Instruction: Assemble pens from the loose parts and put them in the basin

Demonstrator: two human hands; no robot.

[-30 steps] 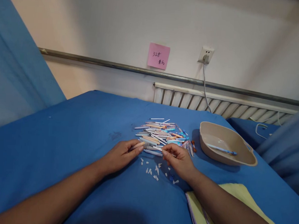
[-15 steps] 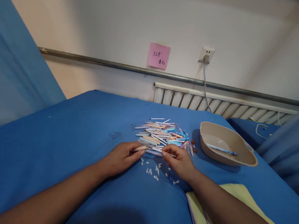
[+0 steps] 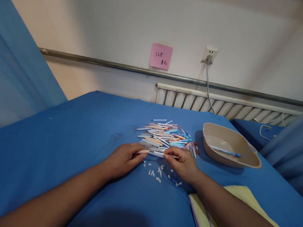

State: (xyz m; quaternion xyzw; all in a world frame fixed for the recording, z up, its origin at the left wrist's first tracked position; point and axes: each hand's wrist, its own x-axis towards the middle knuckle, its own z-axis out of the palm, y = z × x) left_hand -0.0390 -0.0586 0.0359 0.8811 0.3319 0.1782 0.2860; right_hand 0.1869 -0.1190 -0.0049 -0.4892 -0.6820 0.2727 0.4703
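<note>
My left hand [image 3: 128, 158] is closed around a cream pen barrel [image 3: 142, 151], its end pointing right. Between the thumb and fingers of my right hand [image 3: 181, 162] is a thin white pen refill [image 3: 158, 153]. The refill's left end meets the barrel's mouth, and its dark tip is out of sight. Just beyond both hands lies a pile of pen parts [image 3: 163, 136]: barrels, white refills, and blue and orange pieces. Small white cone-shaped tips [image 3: 159, 171] are scattered on the blue cloth [image 3: 91, 198] below my hands.
To the right stands a beige plastic basin [image 3: 247, 162] with a blue-and-white pen [image 3: 225, 151] inside. A folded yellow cloth [image 3: 243, 196] lies under my right forearm. Behind the table are a metal rail [image 3: 118, 67], a radiator [image 3: 190, 98] and a wall socket with a cable [image 3: 209, 55].
The white refill and the cream barrel have come together. The refill's dark tip, visible before, has gone into the barrel's end. Both hands stay in nearly the same place.
</note>
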